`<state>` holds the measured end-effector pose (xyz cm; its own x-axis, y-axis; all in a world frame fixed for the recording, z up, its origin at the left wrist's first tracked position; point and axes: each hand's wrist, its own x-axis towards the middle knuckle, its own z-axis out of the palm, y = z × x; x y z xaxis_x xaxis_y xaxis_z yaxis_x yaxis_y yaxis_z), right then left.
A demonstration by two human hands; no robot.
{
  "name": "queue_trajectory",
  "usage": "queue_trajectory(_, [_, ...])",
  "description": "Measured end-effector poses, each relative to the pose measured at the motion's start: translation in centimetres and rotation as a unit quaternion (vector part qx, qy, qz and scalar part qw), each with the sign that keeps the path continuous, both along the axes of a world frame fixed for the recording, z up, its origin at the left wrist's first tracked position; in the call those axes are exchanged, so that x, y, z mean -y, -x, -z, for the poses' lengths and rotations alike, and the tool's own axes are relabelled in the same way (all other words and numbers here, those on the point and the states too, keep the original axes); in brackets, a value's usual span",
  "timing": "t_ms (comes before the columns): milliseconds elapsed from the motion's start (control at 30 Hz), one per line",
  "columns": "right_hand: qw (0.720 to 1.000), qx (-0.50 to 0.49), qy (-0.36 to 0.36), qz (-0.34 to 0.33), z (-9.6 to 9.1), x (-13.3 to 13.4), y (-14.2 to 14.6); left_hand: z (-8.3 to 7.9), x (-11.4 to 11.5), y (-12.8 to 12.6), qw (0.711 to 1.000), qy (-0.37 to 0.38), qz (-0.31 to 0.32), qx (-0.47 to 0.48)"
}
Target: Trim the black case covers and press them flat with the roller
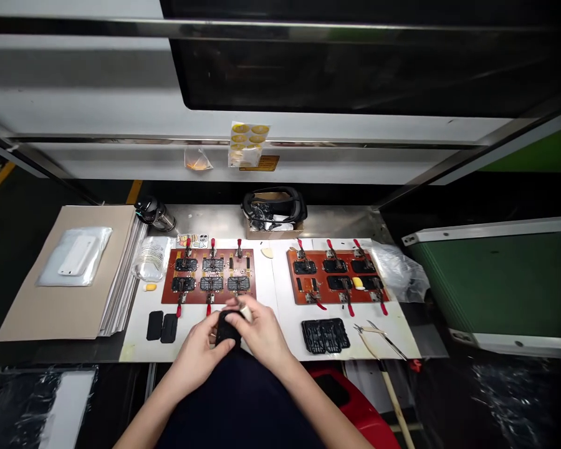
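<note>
Lower centre of frame: my left hand (196, 358) and right hand (262, 333), both narrowed around 1 matte black plastic piece (227, 328), held over the white paper sheet (138, 330) near its front edge. Just left: 2 black rectangular pads (154, 325). Just ahead: lower edge of 1 orange-red clamp board (167, 277).

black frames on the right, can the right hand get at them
Probably yes: nothing lies between the right hand and the black frames, once it leaves the black piece.
</note>
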<state>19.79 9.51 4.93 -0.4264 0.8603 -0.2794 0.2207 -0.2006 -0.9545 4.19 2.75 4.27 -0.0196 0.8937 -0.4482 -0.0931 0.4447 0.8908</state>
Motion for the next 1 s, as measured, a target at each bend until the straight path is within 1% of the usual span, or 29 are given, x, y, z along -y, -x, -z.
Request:
queue_trajectory(33, [0.999,0.020,-0.011,-0.049,-0.3,0.0,-0.2,-0.1,0.0,0.0,1.000,-0.003,0.026,0.002])
queue_trajectory(67, [0.996,0.032,-0.022,-0.079,-0.5,0.0,-0.4,-0.1,0.1,0.0,0.999,-0.006,0.043,0.003])
queue_trajectory(100, [0.995,0.034,-0.031,-0.084,-0.6,0.1,-0.5,-0.1,0.1,0.0,0.999,-0.007,0.052,0.004])
queue_trajectory(133, [0.997,0.028,-0.037,-0.065,-0.6,0.2,-0.6,0.0,0.2,0.1,0.999,-0.006,0.051,0.002])
queue_trajectory(233, [0.998,0.033,-0.030,0.043,-0.4,0.6,-0.9,0.6,0.3,0.3,0.999,-0.010,0.013,-0.029])
queue_trajectory(267, [0.997,0.043,-0.021,0.055,-0.4,0.8,-0.8,0.7,0.3,0.4,0.999,-0.014,-0.004,-0.043])
queue_trajectory(300, [0.998,0.051,-0.009,0.042,-0.4,1.1,-0.8,0.8,0.3,0.5,0.998,-0.019,-0.018,-0.056])
queue_trajectory(367, [0.998,0.058,0.006,-0.027,-0.8,1.9,-0.4,0.9,0.4,0.5,0.996,-0.026,-0.041,-0.080])
queue_trajectory(433, [0.992,0.074,0.001,-0.103,-1.4,2.8,0.3,0.7,0.4,0.4,0.993,-0.028,-0.055,-0.097])
queue_trajectory(500, [0.984,0.103,-0.016,-0.145,-2.0,3.5,1.1,0.5,0.6,0.3,0.993,-0.025,-0.060,-0.103])
queue_trajectory(633, [0.976,0.145,-0.032,-0.157,-2.4,3.9,2.0,0.1,0.8,0.0,0.992,-0.021,-0.065,-0.106])
queue_trajectory(833, [0.973,0.162,-0.038,-0.161,-2.3,3.6,2.2,0.0,0.8,0.0,0.991,-0.023,-0.066,-0.116])
queue_trajectory(1000, [0.972,0.167,-0.032,-0.162,-2.5,3.7,2.3,0.0,0.9,-0.2,0.988,-0.027,-0.081,-0.130])
